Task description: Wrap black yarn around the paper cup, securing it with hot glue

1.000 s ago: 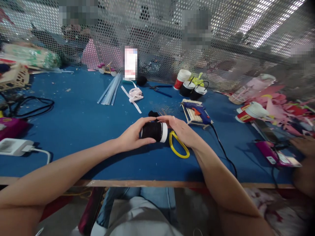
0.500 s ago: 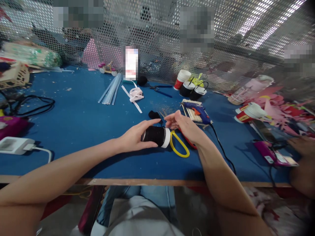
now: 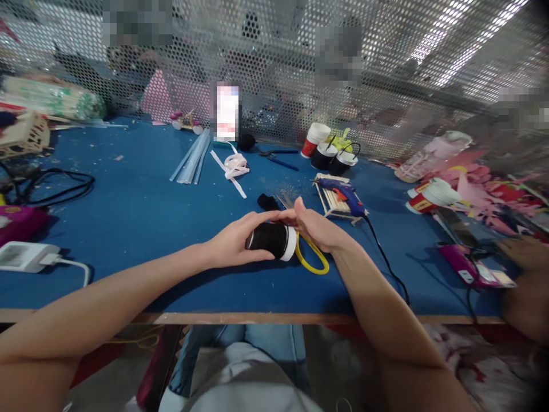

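My left hand (image 3: 234, 240) is wrapped round a paper cup (image 3: 268, 240) covered in black yarn, which lies on its side with the white rim to the right. My right hand (image 3: 315, 226) is at the cup's far side, thumb raised and fingers stretched toward my left fingertips; the ends of those fingers are partly hidden. Whether a strand of yarn is between them I cannot see. Scissors (image 3: 314, 269) with a yellow handle lie under my right hand, blades pointing away. Just behind the cup rests a small clump of black yarn (image 3: 268, 201).
A blue glue gun (image 3: 349, 197) rests on a small stick rack (image 3: 330, 203), its cord running right. Farther back are black-wrapped cups (image 3: 323, 155), pliers (image 3: 281, 160), white ribbon (image 3: 235, 166) and glue sticks (image 3: 192, 160). Another person's hand (image 3: 521, 254) is at the right.
My right hand has moved slightly left, its fingers now meeting my left fingertips over the cup. My left hand still holds the cup in nearly the same place.
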Tool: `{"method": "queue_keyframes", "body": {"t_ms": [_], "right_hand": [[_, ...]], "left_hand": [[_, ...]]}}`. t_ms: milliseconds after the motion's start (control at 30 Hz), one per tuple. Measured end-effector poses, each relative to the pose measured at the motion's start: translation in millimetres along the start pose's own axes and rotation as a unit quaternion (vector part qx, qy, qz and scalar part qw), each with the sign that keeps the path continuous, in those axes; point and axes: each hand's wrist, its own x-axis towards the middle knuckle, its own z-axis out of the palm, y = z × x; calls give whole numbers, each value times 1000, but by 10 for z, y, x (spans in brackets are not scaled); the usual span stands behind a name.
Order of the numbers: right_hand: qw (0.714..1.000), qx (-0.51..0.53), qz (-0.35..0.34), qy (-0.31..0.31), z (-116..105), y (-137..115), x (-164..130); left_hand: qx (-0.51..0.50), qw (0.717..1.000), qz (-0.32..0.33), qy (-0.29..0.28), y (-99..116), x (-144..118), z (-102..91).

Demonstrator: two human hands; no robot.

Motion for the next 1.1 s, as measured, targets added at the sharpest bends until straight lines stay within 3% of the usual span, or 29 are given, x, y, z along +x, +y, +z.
{"method": "queue_keyframes", "body": {"t_ms": [233, 467, 533, 600, 733, 800, 867, 967, 1033, 1100], "right_hand": [[999, 21, -29, 17, 34, -270, 92], [992, -122, -28, -5, 154, -460, 404], [967, -250, -32, 48, 105, -462, 449], [922, -359, -37, 140, -35, -470, 418], [872, -371, -17, 318, -546, -485, 170], [818, -405, -7, 408, -827, -451, 24], [792, -440, 29, 421, -1052, -370, -89], [743, -557, 163, 332, -1228, -180, -160], [736, -577, 200, 292, -1257, -39, -151], [737, -573, 202, 298, -1257, 81, -125]], "left_hand": [[-10, 999, -14, -35, 18, -13, 3], [-3, 999, -33, -37, 54, -1, -10], [-2, 999, -43, -31, 59, 4, -20], [-2, 998, -61, -30, 66, 9, -30], [-6, 994, -104, -21, 76, 23, -48], [-15, 992, -124, -6, 70, 28, -53], [-28, 990, -141, 10, 56, 31, -55], [-41, 986, -157, 26, 27, 34, -57], [-38, 986, -159, 33, 7, 38, -59], [-31, 987, -153, 38, -11, 41, -61]]}}
